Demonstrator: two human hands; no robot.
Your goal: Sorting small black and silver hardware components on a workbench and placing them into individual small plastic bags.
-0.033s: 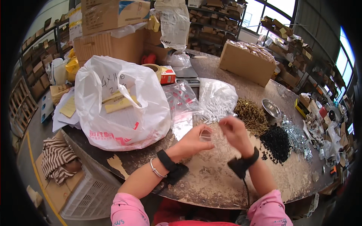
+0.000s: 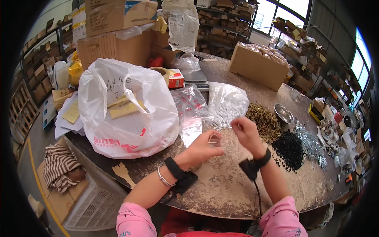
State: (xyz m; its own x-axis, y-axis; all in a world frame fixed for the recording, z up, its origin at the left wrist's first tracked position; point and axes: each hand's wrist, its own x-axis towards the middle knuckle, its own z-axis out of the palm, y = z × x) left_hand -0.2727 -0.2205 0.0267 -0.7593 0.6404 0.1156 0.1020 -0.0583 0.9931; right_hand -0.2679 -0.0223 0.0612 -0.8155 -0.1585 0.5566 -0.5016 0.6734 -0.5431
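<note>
My left hand is closed on a small clear plastic bag, its fingers curled round the bag. To its right, my right hand hovers over the table with its fingertips pressed together; whatever they may hold is too small to make out. Just beyond the hands lies a clear bag of white plastic wall plugs, some spilling from its mouth. A heap of brass-coloured screws sits beside my right hand. Nearer on the right are black screws and silvery metal pieces.
A big white plastic bag stands at the left with papers inside. Flat clear bags lie beside it. Farther back are a scale, a tape roll and a cardboard box. A metal bowl sits behind the screws.
My right hand has shifted slightly away from me, toward the wall plugs and brass screws. My left hand stays almost in place with the small bag.
</note>
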